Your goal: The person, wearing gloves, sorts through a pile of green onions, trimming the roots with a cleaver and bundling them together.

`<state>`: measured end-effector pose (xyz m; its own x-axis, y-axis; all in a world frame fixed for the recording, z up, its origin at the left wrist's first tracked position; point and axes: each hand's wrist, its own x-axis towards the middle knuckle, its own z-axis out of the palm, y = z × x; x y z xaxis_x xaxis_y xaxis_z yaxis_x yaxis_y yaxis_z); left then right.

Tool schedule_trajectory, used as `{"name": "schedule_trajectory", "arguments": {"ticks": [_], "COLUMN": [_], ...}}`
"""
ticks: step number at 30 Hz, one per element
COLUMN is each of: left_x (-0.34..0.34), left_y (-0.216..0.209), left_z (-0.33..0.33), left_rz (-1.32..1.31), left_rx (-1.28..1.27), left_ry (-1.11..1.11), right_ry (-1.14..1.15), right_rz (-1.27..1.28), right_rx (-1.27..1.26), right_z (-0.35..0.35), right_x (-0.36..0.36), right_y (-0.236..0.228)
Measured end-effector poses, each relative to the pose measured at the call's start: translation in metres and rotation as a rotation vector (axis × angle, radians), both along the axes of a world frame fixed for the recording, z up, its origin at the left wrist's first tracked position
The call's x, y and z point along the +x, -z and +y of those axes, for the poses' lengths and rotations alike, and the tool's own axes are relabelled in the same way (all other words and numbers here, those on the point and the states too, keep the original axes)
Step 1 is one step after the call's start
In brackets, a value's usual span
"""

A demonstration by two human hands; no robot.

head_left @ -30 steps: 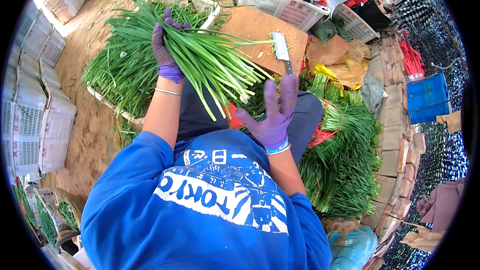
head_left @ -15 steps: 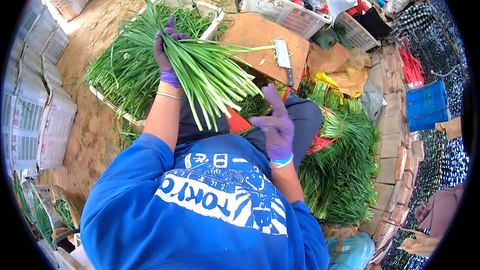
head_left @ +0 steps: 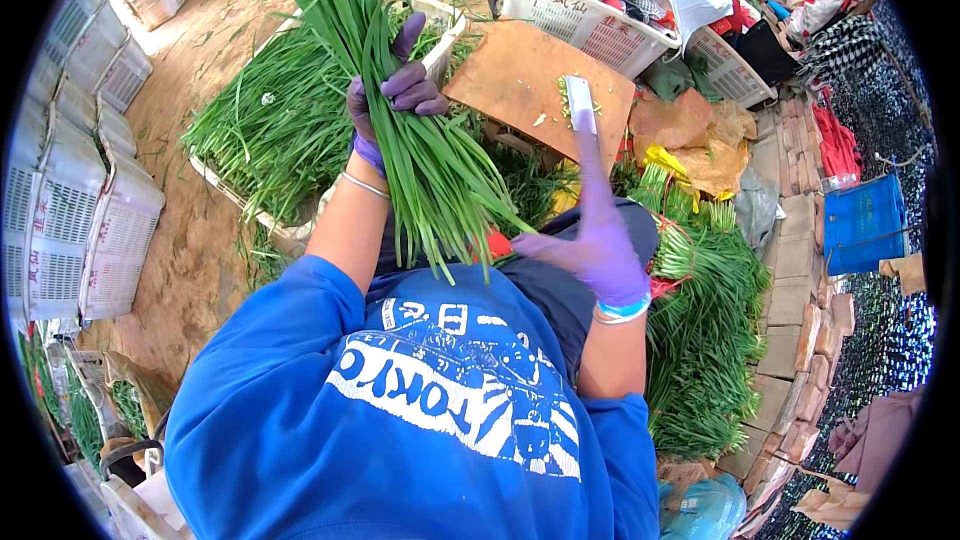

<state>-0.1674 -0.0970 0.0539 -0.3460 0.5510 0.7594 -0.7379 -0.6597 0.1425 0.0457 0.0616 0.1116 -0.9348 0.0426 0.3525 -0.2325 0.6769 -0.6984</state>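
Observation:
My left hand [head_left: 400,92], in a purple glove, is closed round a loose bunch of garlic chives [head_left: 440,175]. Their green leaves point up and away, and the pale cut ends hang toward my lap. To the right of those ends is my right hand [head_left: 598,245], gloved in purple too, with its fingers stretched apart and nothing in it. Its fingertips overlap the handle of a cleaver [head_left: 580,100] in the picture; a gap or touch cannot be told. The cleaver lies on a brown cutting board [head_left: 510,75] with small chopped bits beside the blade.
A white crate [head_left: 455,30] heaped with loose chives [head_left: 270,130] stands at front left. Tied chive bundles [head_left: 705,330] are piled right of my legs, beside a brick edge [head_left: 790,250]. Behind the board stands a crate of bags [head_left: 580,15]. White crates [head_left: 125,225] are stacked far left.
The chive bunch has been tilted more upright, its leaves now reaching the top edge. My left hand has shifted right. My right hand has spread its fingers and moved right, toward the cleaver.

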Motion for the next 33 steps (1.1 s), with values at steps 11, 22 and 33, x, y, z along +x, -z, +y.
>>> {"name": "schedule_trajectory", "arguments": {"ticks": [11, 22, 33], "left_x": [-0.006, 0.005, -0.025], "left_y": [0.002, 0.018, 0.013], "left_z": [0.028, 0.077, 0.043], "left_rz": [-0.368, -0.061, -0.017], "left_rx": [-0.873, -0.872, -0.515], "left_ry": [-0.499, -0.666, -0.165], "right_ry": [-0.335, -0.072, 0.713], "right_rz": [-0.476, -0.596, -0.065], "right_rx": [-1.542, -1.798, -0.072], "right_z": [-0.069, -0.081, -0.002], "right_x": [-0.02, -0.016, 0.006], "right_y": [0.122, 0.085, 0.12]}}
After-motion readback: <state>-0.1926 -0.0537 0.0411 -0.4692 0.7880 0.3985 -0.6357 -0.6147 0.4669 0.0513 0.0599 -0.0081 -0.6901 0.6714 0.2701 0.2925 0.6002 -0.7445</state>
